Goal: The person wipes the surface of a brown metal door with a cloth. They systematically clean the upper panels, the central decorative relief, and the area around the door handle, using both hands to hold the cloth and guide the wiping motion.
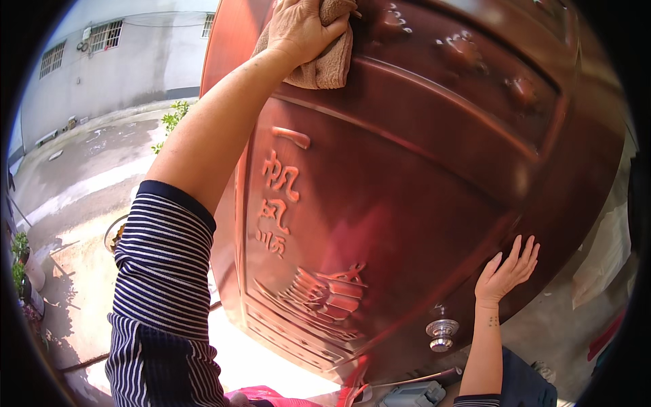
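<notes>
A large reddish-brown door (407,203) with raised panels stands before me, bearing raised characters and a sailing-ship relief (325,300). High on it, my left hand (304,28) grips a folded brown cloth (325,68) and presses it to the surface. Lower right, my right hand (508,269) lies with fingers spread against the door near its edge, holding nothing. A shiny round metal doorknob (442,335) sticks out to the left of my right wrist. Raised ornaments (463,51) decorate the upper panel.
Outside at left are a paved yard (91,147), a pale wall (147,56) with barred windows, and potted plants (20,264). A grey plastic object (413,394) and a thin stick lie below the door. Clear plastic sheeting (602,259) is at right.
</notes>
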Demonstrator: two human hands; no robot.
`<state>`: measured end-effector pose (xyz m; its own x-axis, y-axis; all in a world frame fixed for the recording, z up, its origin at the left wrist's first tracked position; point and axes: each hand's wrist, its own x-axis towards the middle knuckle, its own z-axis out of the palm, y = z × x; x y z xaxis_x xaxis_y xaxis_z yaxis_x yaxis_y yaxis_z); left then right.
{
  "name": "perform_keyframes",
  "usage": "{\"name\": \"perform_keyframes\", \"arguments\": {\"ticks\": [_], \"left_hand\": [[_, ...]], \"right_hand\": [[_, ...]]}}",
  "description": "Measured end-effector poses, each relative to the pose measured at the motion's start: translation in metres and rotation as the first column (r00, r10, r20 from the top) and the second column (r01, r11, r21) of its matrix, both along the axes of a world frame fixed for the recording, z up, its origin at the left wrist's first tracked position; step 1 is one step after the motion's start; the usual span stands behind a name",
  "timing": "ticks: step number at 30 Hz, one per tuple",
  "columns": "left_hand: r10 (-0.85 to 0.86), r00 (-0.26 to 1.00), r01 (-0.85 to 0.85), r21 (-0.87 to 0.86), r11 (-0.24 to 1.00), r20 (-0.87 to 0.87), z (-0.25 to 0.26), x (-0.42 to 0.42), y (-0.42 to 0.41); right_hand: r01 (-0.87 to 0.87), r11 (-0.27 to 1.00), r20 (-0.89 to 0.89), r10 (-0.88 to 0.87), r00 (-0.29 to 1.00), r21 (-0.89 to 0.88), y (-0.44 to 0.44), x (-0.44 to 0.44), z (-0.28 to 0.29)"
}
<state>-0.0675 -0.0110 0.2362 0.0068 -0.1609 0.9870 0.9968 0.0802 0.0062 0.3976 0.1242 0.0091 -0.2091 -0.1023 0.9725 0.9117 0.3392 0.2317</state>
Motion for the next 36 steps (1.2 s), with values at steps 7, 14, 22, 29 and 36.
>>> {"name": "perform_keyframes", "arguments": {"ticks": [7, 14, 22, 29, 36], "left_hand": [[0.039, 0.998, -0.043, -0.092, 0.995, -0.043, -0.005, -0.038, -0.027], [0.051, 0.978, -0.016, -0.173, 0.985, 0.200, -0.024, -0.020, -0.030], [0.010, 0.951, 0.015, -0.078, 0.997, 0.309, -0.089, -0.030, -0.009], [-0.023, 0.989, 0.021, 0.018, 1.000, 0.145, -0.089, 0.012, 0.016], [0.092, 0.991, -0.081, -0.103, 0.991, 0.101, -0.071, 0.086, 0.048]], "right_hand": [[0.007, 1.000, 0.013, -0.007, 1.000, 0.024, 0.001, 0.001, 0.001], [0.008, 0.999, 0.016, -0.009, 1.000, 0.032, 0.001, 0.002, 0.001], [0.000, 1.000, -0.014, 0.000, 1.000, 0.026, 0.001, 0.002, 0.000], [-0.045, 0.999, -0.029, 0.045, 0.999, 0.010, 0.001, -0.004, 0.001], [-0.068, 0.998, -0.047, 0.069, 0.997, 0.012, 0.002, -0.002, -0.001]]}}
